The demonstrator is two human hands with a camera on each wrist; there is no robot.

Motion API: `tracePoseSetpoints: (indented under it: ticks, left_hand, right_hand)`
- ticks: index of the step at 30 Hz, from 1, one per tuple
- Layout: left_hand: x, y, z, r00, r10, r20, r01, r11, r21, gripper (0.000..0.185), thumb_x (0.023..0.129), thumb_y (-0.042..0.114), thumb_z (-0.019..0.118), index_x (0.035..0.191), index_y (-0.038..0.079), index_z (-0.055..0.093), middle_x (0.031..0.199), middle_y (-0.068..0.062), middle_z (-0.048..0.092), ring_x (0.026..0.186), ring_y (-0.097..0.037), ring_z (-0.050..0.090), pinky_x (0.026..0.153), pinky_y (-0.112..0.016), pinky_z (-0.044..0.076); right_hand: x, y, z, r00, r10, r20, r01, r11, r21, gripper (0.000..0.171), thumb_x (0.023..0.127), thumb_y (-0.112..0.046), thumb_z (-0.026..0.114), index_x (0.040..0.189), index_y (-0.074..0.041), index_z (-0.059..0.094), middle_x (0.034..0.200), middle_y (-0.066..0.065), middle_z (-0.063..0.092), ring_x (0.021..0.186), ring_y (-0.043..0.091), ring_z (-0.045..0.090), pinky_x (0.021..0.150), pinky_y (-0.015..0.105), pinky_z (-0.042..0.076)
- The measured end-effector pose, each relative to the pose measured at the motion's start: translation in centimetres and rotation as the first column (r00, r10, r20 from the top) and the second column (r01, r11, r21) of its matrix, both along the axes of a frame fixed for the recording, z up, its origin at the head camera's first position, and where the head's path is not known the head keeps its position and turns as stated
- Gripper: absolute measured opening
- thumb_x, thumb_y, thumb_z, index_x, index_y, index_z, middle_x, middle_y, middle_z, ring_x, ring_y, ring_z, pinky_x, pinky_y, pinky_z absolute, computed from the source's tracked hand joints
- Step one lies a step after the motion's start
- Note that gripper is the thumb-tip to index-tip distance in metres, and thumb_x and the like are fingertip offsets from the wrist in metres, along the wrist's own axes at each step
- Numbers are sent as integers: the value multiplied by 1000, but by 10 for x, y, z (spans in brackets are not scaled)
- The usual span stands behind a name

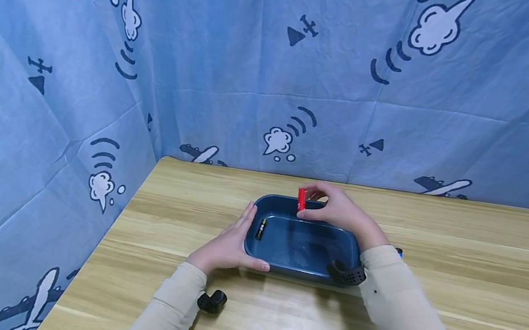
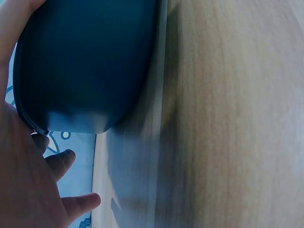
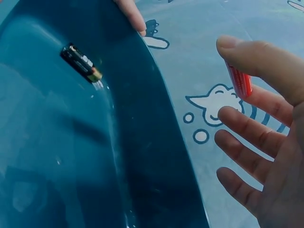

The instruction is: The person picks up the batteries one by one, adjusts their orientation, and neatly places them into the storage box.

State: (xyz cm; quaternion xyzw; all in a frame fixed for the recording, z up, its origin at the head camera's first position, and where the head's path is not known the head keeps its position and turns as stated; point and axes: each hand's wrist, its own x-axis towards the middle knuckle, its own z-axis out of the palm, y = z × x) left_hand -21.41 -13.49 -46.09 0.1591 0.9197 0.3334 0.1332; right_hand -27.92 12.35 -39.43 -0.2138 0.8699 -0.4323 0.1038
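- A red battery [image 1: 301, 199] is pinched upright between thumb and forefinger of the right hand [image 1: 340, 211], above the far rim of the dark blue tray [image 1: 289, 206] on the wooden table [image 1: 461, 265].
- The left hand [image 1: 231, 243] is laid flat against the tray's left end, fingers straight.
- A black battery [image 3: 80, 62] lying inside the tray is shown clearly by the right wrist view.
- Only the tray's outer wall [image 2: 85, 61] is shown by the left wrist view.

A wooden table [image 1: 461, 265] stands before blue airplane-print cloth walls [image 1: 260, 60].
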Motion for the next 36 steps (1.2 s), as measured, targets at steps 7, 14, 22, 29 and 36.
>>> tracePoseSetpoints:
  ticks: [7, 14, 22, 29, 36]
  left_hand:
    - [1, 0, 0, 1000, -1, 4, 1, 1000, 2, 129, 57, 71, 71, 148, 30, -10, 153, 13, -12, 139, -27, 11, 105, -56, 21]
    - [1, -1, 0, 1000, -10, 6, 10, 1000, 8, 128, 58, 70, 71, 148, 30, -11, 153, 13, -13, 139, -28, 10, 105, -56, 21]
    - [0, -1, 0, 1000, -14, -2, 14, 1000, -2, 128, 59, 68, 72, 148, 29, -11, 152, 14, -14, 139, -28, 11, 106, -55, 20]
    - [0, -1, 0, 1000, -18, -7, 18, 1000, -1, 126, 63, 62, 75, 147, 28, -12, 152, 13, -15, 139, -26, 9, 106, -53, 20]
    - [1, -1, 1, 1000, -22, -6, 22, 1000, -4, 125, 64, 61, 74, 147, 27, -13, 153, 11, -14, 139, -26, 8, 106, -53, 20]
  right_hand:
    - [0, -10, -5, 1000, -15, 2, 15, 1000, -11, 56, 75, -24, 78, 124, -9, 54, 111, 12, 57, 105, 30, 50, 84, 43, 48]
    - [-3, -17, -11, 1000, -14, 25, 14, 1000, -28, 61, 74, -29, 78, 126, -9, 53, 113, 12, 56, 106, 31, 51, 85, 43, 48]
    - [-4, -26, -19, 1000, -2, 22, 3, 999, -39, 56, 77, -24, 76, 125, -5, 52, 108, 12, 57, 100, 29, 53, 87, 42, 47]
    - [-4, -36, -24, 999, -1, 34, 3, 998, -57, 55, 78, -23, 76, 123, -4, 53, 105, 14, 57, 95, 27, 54, 86, 40, 47]
    - [-6, -45, -28, 999, -6, 45, 8, 999, -46, 54, 78, -23, 75, 123, -4, 53, 102, 11, 58, 93, 25, 54, 85, 37, 48]
